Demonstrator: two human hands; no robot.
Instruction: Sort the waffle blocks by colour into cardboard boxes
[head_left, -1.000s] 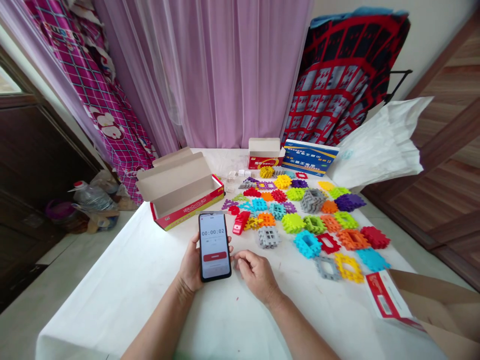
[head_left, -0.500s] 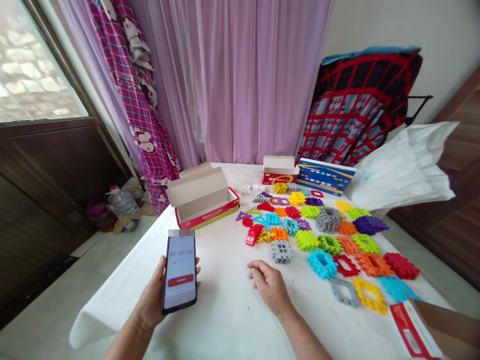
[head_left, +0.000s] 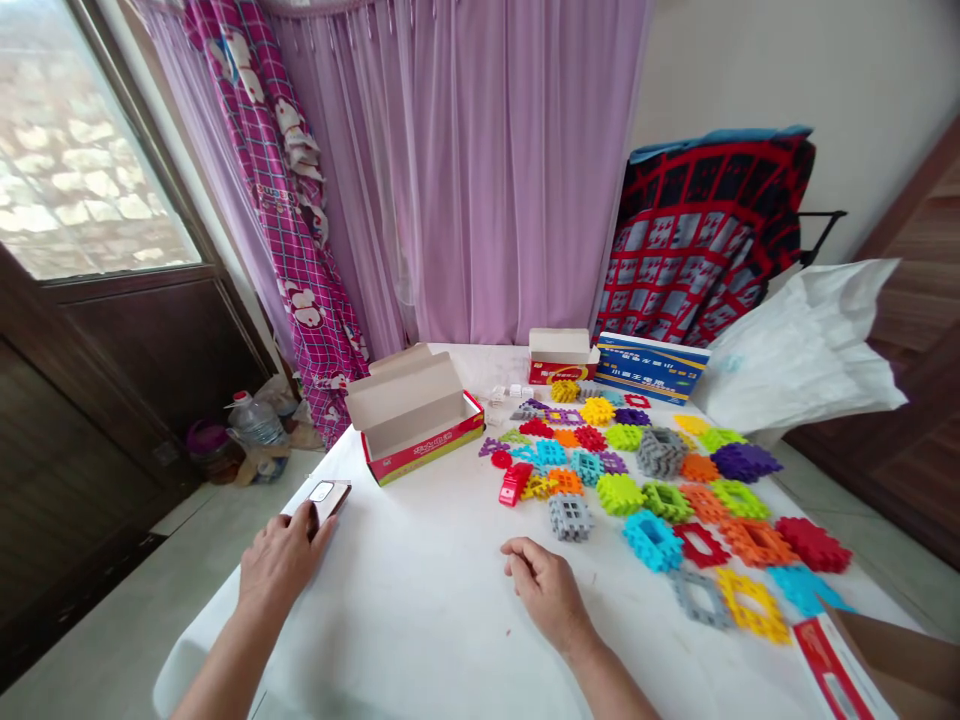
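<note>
My left hand has its fingers closed on a smartphone at the table's left edge. The phone's back and camera block face up, and its screen is hidden. My right hand rests on the white tablecloth with its fingers curled in and nothing visible in them. The grey building piece lies just beyond my right hand, with a red plastic piece farther off. To the right are a blue interlocking piece and a red square frame.
An open red and yellow box stands at the back left. Stacked colourful pieces spread over the table's right half. Behind them are a small red box, a blue box and a white bag. An open carton sits at the lower right.
My left hand has moved left, bringing the phone from upright with its timer screen toward me down to the table edge, back up. My right hand has stayed about where it was.
</note>
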